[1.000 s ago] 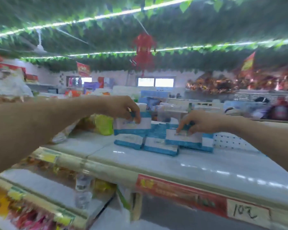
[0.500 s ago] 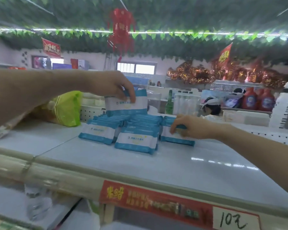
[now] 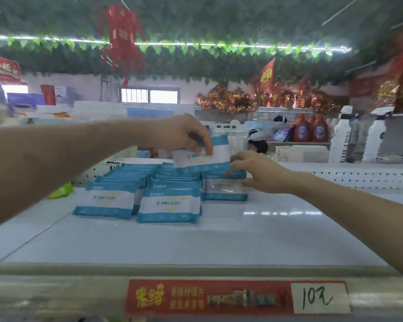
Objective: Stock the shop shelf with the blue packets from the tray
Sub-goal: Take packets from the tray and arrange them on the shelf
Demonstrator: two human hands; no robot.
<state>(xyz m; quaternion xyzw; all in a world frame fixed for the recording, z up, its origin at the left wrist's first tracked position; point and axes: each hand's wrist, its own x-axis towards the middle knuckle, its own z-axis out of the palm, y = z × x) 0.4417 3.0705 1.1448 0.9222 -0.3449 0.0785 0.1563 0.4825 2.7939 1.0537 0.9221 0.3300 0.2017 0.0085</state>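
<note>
Our left hand pinches one blue packet by its top edge, lifted above the rows of packets on the white shelf. At three o'clock of it, our right hand, fingers loosely spread, touches the rightmost packet.

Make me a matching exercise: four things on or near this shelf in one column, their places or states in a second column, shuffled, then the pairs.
Things:
1. Left hand
2. Right hand
3. Price tag
4. Red bottles

Places or states:
A. On the shelf's front edge, handwritten
B. Holding a packet up above the rows
C. Far back on the right, beyond the shelf
D. Low at the right-hand row of packets

Pairs: 1-B, 2-D, 3-A, 4-C
</note>
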